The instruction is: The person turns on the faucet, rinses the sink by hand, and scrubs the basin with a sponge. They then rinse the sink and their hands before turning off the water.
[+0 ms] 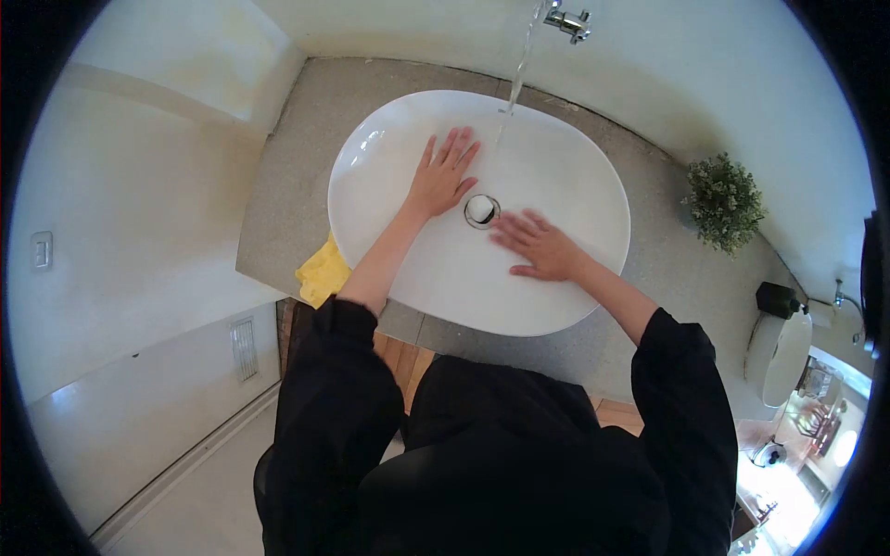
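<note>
A white oval basin (575,176) sits on the counter below me, with water (520,69) streaming down into its far side from a chrome tap (568,23). My left hand (443,176) is over the left half of the bowl, palm down and fingers spread. Over the right half, my right hand (540,246) is palm down too, its fingers stretched toward the drain and a little blurred. Between the two hands lies the round drain plug (480,210), tilted in its ring. Neither hand holds anything.
A yellow cloth (323,271) lies at the counter's left front edge, against the basin. On the right, a potted green plant (725,204) stands near the wall. Farther right are a dark bottle (777,300) and a second white basin (781,357). The grey counter (287,185) surrounds the bowl.
</note>
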Action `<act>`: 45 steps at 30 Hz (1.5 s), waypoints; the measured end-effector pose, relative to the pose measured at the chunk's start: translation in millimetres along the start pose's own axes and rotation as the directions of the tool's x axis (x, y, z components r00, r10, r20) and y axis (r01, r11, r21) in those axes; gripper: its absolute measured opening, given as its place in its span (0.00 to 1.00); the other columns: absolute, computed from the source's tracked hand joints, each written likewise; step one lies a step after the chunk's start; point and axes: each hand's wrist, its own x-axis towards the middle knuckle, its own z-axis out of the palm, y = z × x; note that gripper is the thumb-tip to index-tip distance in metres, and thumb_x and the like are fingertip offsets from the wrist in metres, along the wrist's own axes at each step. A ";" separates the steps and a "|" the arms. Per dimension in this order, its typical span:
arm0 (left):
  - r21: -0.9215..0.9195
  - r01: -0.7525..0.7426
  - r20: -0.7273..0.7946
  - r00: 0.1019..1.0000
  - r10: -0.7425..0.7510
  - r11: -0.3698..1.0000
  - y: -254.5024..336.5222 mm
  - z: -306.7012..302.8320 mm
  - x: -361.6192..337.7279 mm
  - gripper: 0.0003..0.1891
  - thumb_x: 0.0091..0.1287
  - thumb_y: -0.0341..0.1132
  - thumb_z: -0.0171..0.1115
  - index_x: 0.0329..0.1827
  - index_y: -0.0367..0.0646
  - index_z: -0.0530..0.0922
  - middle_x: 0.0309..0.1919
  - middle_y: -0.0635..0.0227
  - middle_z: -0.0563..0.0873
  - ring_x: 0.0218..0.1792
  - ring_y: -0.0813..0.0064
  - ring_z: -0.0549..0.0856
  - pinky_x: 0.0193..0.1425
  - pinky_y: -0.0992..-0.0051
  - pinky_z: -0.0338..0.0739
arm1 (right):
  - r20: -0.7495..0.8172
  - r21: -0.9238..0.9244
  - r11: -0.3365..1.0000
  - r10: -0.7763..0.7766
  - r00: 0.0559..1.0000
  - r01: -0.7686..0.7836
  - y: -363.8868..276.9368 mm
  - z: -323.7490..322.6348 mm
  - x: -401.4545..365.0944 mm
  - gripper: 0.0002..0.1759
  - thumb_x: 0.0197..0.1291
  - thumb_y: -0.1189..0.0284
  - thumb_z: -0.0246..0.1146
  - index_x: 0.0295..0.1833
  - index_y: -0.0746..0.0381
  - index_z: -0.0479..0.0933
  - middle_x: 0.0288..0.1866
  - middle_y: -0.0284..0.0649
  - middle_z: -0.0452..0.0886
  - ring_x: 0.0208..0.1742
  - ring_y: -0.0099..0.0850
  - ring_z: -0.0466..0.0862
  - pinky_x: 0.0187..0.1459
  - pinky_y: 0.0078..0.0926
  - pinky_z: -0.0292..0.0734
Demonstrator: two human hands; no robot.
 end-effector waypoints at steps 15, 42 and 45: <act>0.136 0.142 -0.053 0.989 -0.136 0.980 -49.6 -9.8 -17.6 0.32 0.70 0.48 0.49 0.76 0.56 0.55 0.78 0.67 0.51 0.77 0.64 0.50 0.78 0.54 0.42 | -0.568 -0.116 0.859 0.354 0.743 -0.499 69.7 -18.7 142.4 0.43 0.61 0.50 0.55 0.76 0.60 0.53 0.80 0.39 0.49 0.80 0.34 0.46 0.76 0.46 0.38; 0.200 0.375 0.469 0.775 -0.424 0.905 31.2 -27.0 -99.6 0.46 0.68 0.63 0.43 0.78 0.39 0.42 0.77 0.51 0.37 0.78 0.57 0.36 0.77 0.53 0.30 | -0.331 -0.365 0.931 -0.105 0.938 -0.024 93.8 -49.1 170.2 0.46 0.56 0.48 0.55 0.77 0.54 0.50 0.80 0.28 0.47 0.80 0.25 0.43 0.78 0.39 0.32; 0.304 0.462 0.090 0.856 -0.508 0.833 -13.0 -16.2 -75.8 0.43 0.68 0.57 0.47 0.77 0.37 0.46 0.78 0.53 0.39 0.78 0.60 0.37 0.77 0.53 0.30 | -0.255 -0.622 0.759 0.036 0.966 -0.192 101.1 -63.7 131.5 0.48 0.58 0.47 0.56 0.78 0.54 0.44 0.81 0.25 0.40 0.80 0.24 0.39 0.79 0.39 0.30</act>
